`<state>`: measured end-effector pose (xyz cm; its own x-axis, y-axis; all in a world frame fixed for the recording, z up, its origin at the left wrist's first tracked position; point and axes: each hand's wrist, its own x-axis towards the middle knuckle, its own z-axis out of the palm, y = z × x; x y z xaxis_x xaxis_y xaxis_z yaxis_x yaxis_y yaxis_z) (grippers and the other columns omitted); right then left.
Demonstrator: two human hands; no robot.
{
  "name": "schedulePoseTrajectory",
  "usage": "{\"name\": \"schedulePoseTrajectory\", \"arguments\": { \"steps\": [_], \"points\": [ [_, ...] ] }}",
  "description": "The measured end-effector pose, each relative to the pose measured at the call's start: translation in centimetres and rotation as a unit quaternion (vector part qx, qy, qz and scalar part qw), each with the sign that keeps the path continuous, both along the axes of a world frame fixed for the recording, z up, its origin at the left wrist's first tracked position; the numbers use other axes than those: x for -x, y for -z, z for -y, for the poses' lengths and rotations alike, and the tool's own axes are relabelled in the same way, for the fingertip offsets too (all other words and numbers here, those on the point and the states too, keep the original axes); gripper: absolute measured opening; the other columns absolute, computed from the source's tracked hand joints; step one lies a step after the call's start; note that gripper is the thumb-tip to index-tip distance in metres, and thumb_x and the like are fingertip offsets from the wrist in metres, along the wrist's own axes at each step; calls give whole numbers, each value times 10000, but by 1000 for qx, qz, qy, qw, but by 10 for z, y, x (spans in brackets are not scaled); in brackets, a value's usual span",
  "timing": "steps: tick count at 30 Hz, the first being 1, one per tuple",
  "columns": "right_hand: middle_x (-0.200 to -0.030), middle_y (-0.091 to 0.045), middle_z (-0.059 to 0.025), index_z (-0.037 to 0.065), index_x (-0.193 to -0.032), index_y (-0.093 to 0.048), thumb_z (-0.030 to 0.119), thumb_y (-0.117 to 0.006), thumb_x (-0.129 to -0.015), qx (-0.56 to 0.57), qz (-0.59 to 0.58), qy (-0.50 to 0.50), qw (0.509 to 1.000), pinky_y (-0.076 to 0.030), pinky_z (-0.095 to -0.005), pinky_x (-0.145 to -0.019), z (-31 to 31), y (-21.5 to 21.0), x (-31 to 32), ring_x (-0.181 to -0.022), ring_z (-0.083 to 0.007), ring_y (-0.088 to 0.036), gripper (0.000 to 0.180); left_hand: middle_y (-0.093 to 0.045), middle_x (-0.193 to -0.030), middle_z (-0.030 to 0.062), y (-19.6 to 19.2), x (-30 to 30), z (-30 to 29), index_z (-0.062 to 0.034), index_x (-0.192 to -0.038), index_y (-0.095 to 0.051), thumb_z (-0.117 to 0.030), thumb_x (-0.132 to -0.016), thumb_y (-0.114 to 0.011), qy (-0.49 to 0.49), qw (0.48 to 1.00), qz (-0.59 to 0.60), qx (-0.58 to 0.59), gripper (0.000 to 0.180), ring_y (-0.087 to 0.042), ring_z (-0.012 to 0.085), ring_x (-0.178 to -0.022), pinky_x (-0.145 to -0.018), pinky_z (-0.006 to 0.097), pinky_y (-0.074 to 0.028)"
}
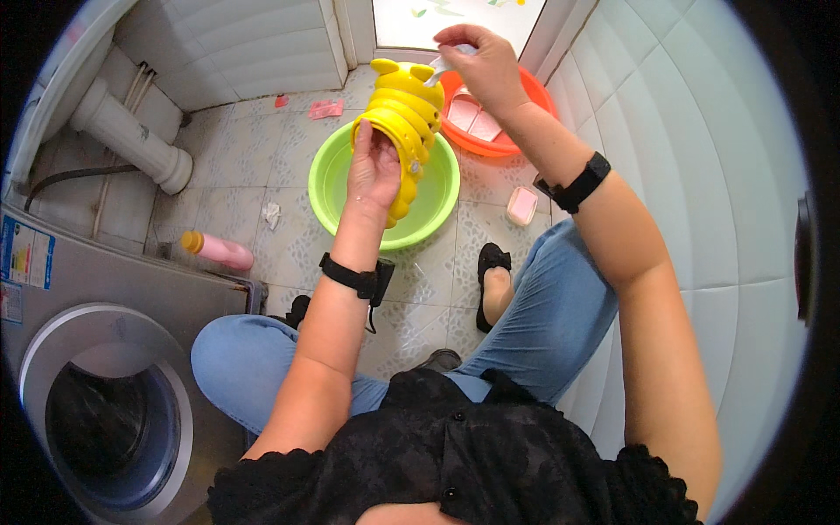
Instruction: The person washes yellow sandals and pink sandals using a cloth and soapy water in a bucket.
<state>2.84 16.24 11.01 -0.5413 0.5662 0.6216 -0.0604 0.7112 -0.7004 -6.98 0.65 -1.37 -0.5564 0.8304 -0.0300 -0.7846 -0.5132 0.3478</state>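
Observation:
My left hand (374, 171) is in the foot opening of a yellow slipper (407, 114) and holds it up. The slipper has a puffy ribbed upper, small ear-like bumps at the toe and a sole hanging down behind my wrist. Beneath it stands a light green basin (324, 188) with what looks like water in it. My right hand (486, 70) is pinched on a small white wipe (444, 66), which touches the slipper near its toe. Part of the wipe is hidden by my fingers.
An orange basin (547, 96) with pink pieces inside stands behind my right hand. A small pink-filled box (522, 206), a pink bottle with a yellow cap (217, 250), crumpled white tissue (271, 214) and pink scraps (325, 108) lie on the tiles. A washing machine (114, 385) stands left.

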Motion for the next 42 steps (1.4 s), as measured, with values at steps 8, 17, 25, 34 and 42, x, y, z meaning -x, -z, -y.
{"name": "schedulePoseTrajectory", "arguments": {
  "steps": [8,17,25,34,42],
  "points": [
    [-1060,-659,-182,11,-1286,-537,446,-751,-760,-49,321,-9,946,-511,-333,-853,-21,25,1,-965,-274,-650,715,-566,-1295,94,-5,6,6,-55,-1285,-495,-389,-946,-572,36,999,20,-21,482,-542,249,-1187,-1052,414,-408],
    [-1120,-644,-130,31,-1310,-511,433,-792,-710,100,354,-126,921,-459,-313,-942,-44,33,-3,-1065,-235,-604,775,-588,-1245,96,-4,-10,2,-48,-1254,-505,-434,-999,-454,45,998,-33,13,466,-559,233,-1158,-1007,399,-441],
    [-1112,-664,-158,72,-1300,-541,551,-731,-659,-65,393,55,915,-500,-361,-904,-6,19,-3,-1015,-282,-651,823,-583,-1242,101,2,-9,3,-34,-1266,-484,-421,-1046,-291,6,987,-144,67,484,-577,230,-1123,-973,397,-458],
    [-1063,-692,-119,100,-1220,-633,565,-721,-692,-39,434,79,897,-520,-327,-855,-31,23,5,-958,-230,-674,709,-648,-1086,115,8,-26,-7,1,-1185,-537,-324,-1014,-438,-69,904,-378,187,380,-643,236,-981,-838,367,-502],
    [-1032,-702,-110,90,-1190,-656,556,-741,-701,-15,394,94,914,-534,-301,-805,-54,31,4,-898,-203,-682,682,-687,-938,169,16,-29,-4,-27,-1052,-631,-235,-808,-714,-140,690,-651,282,331,-661,336,-856,-761,393,-506]
  ]
}}
